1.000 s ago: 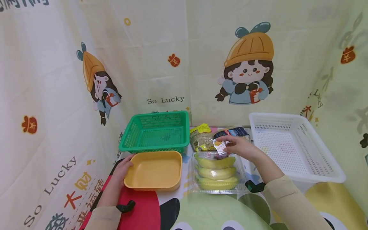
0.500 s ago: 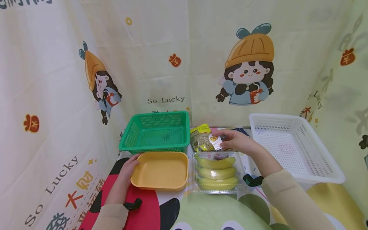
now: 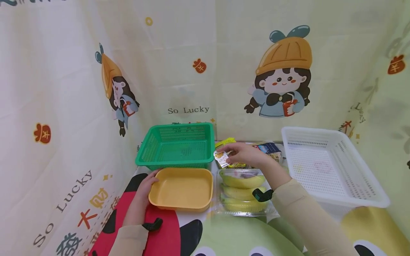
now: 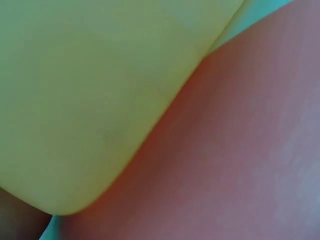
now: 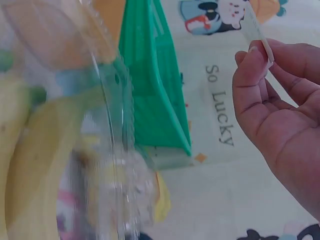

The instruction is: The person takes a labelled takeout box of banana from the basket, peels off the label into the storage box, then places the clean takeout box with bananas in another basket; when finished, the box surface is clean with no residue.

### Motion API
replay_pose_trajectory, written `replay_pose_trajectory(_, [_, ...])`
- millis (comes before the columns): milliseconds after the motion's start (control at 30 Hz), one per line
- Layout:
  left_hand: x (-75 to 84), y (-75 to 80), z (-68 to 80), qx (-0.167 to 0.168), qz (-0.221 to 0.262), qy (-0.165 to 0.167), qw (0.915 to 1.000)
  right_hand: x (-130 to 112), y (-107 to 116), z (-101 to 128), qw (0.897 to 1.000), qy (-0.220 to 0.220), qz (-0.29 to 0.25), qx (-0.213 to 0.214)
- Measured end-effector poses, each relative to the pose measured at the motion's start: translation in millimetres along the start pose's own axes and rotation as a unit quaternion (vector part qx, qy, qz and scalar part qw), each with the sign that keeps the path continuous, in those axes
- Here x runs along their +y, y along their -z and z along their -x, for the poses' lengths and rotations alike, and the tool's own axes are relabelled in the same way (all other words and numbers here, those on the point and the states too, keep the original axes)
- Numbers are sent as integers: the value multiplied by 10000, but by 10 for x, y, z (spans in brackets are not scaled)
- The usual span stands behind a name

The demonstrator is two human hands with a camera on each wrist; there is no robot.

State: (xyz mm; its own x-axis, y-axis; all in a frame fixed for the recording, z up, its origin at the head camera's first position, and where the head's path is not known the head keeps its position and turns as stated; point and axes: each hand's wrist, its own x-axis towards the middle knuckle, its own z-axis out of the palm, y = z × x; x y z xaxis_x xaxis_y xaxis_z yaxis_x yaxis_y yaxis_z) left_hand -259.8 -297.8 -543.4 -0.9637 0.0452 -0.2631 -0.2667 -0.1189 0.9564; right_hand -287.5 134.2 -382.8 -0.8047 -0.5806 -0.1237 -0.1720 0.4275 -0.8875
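With banana-printed card (image 3: 221,159) pinched in right hand (image 3: 245,154), two o'clock from yellow tray (image 3: 180,189), hold edges lightly to avoid creasing; steady tray using left hand (image 3: 145,187), gripping ten-o'clock rim.

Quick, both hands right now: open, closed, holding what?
Left hand: closed, gripping the left side of the yellow tray.
Right hand: closed, pinching the banana card.

My head camera faces forward and down; my close left-wrist view shares the yellow tray (image 4: 85,100), upper left; right-wrist, the green basket (image 5: 145,100).
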Motion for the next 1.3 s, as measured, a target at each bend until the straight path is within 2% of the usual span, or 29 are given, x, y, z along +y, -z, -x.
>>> replay_pose_trajectory(133, [-43,17,23,-184,341,-37,9992,-75,-161,-175,9994,176,-102,-286])
replay_pose_trajectory(300, [-71,24,43,-274,297,-132,9991,-166,-373,-399,9981,143,-55,-593])
replay_pose_trajectory(500, [-95,37,41,-209,279,-156,9993,-199,-646,-703,9941,70,41,-1078])
replay_pose_trajectory(733, [-92,22,42,-121,397,-159,9990,-180,-902,-1002,9911,-125,29,-1328])
replay_pose_trajectory(1067, [-96,32,41,-159,410,-296,9986,-163,-1291,-1270,9828,-216,384,-1795])
replay_pose_trajectory(1300, [-78,12,42,-8,428,-287,9987,-112,-1521,-1378,9735,-475,1024,-1989])
